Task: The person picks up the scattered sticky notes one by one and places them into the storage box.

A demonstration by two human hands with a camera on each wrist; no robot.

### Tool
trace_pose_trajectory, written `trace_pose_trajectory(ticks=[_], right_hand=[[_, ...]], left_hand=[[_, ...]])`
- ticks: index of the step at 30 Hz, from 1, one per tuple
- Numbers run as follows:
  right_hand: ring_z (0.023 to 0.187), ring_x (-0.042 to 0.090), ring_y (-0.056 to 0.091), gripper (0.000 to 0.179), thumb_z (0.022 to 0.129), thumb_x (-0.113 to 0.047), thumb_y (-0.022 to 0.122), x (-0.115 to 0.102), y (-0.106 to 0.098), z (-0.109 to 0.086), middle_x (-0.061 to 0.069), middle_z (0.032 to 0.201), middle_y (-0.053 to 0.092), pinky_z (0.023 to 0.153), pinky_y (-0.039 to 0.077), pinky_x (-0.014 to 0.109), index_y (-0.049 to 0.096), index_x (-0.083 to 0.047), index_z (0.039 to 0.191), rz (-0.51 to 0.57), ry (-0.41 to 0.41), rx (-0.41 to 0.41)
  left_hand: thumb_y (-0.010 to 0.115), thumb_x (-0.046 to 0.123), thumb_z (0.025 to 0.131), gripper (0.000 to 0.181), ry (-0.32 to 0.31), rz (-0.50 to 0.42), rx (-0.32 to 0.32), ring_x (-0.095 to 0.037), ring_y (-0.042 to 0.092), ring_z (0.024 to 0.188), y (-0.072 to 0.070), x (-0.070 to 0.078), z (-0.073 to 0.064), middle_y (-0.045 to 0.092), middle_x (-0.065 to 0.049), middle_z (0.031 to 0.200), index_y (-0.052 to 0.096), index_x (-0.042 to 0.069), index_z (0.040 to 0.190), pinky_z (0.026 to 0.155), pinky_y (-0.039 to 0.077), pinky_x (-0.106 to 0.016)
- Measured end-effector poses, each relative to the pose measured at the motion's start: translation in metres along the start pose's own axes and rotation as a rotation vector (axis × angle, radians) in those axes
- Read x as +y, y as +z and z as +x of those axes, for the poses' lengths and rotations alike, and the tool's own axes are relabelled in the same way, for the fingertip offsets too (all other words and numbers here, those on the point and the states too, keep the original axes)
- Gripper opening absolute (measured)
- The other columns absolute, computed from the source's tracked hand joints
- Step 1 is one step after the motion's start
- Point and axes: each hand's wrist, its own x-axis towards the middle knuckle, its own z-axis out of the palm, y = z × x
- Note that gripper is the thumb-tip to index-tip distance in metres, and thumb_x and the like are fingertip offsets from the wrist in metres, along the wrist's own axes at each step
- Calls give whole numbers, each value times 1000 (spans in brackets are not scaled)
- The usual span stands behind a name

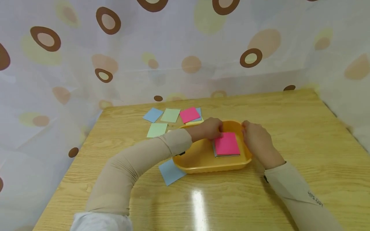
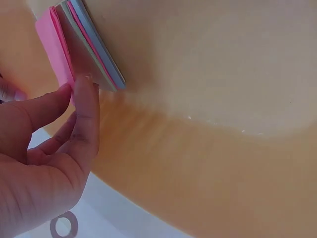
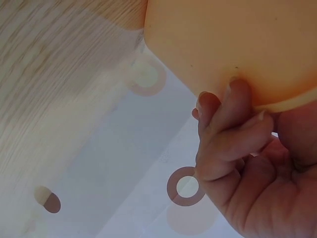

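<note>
An orange plastic tray (image 1: 199, 160) sits on the table, a stack of sticky notes inside it at the right. Pink notes (image 1: 227, 143) top the stack; grey, green and blue layers (image 2: 94, 49) show along its edge in the left wrist view. My left hand (image 1: 210, 129) reaches over the tray's far rim and pinches the pink notes between thumb and fingers, as the left wrist view shows. At the tray's right end, my right hand (image 1: 258, 141) grips the rim, its fingers (image 3: 237, 104) against the outer wall in the right wrist view.
Left of and behind the tray lie loose paper squares: a blue one (image 1: 153, 115), green ones (image 1: 170, 115) and a pink one (image 1: 189, 115) over blue and yellow. Another blue square (image 1: 171, 172) is partly under the tray's front left corner. A patterned curtain (image 1: 173, 64) borders the wooden table (image 1: 295, 128).
</note>
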Motion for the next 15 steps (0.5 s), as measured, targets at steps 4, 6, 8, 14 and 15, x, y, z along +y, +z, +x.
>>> trace_pose_trajectory(ticks=[4,6,8,14,15], right_hand=[[68,31,61,25,97,-3,51,-2,-1,1,34,102,62,51,50,40,55,13,116,-2,4,-5],[68,30,61,26,97,-3,51,-3,-2,2,34,103,62,51,50,39,55,13,117,-3,8,-13],[66,29,60,26,98,-4,50,-4,-3,2,34,103,62,51,49,39,54,13,117,-6,14,-19],[73,35,63,26,98,-4,50,-4,-3,0,34,103,62,53,51,42,54,14,117,-17,14,-23],[74,36,64,26,98,-4,50,-4,-3,0,34,103,62,54,52,43,55,14,116,-17,13,-22]], left_hand=[[57,11,94,19,25,98,0,-15,55,87,-1,3,-2,65,-6,107,65,3,110,75,46,-22],[56,10,95,20,35,132,3,-16,54,88,-1,3,-2,65,-7,108,64,2,111,78,45,-23],[55,10,95,20,41,154,6,-16,54,87,-1,3,-2,65,-8,107,64,2,111,77,45,-23],[60,12,94,21,52,140,41,-17,57,90,-4,3,-7,66,-7,108,65,2,112,79,47,-23],[61,12,94,22,52,130,46,-18,59,92,-5,3,-9,66,-7,110,65,2,112,80,48,-23]])
